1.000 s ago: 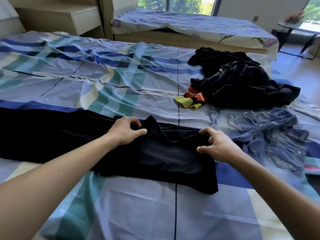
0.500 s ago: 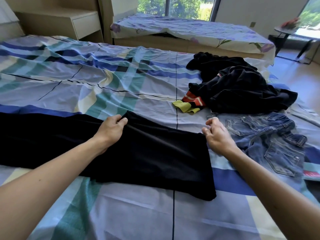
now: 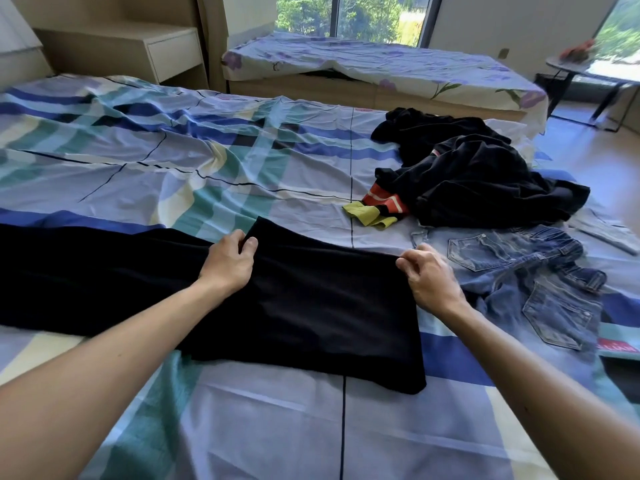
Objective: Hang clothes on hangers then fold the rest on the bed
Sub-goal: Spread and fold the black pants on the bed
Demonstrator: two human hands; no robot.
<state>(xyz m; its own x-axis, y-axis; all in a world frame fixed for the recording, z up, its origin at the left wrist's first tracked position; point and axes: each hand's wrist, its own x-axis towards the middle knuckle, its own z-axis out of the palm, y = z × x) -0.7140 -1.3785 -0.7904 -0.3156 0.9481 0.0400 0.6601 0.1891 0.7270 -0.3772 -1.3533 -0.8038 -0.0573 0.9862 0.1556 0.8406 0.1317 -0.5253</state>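
On the bed (image 3: 242,427), left hand (image 3: 228,263) and right hand (image 3: 429,277) pinch the black garment's (image 3: 311,306) far edge.

The black garment (image 3: 311,306) runs off the left edge; its kind cannot be told. The dark pile (image 3: 478,174) covers part of an orange and yellow item (image 3: 377,207); separate pieces within the pile are indistinguishable. A red-marked object (image 3: 618,346) is cut by the right edge.

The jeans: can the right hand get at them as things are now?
Probably yes. The jeans lie just beside the right hand, with nothing between them. But that hand pinches a corner of the black garment and would have to let go first.
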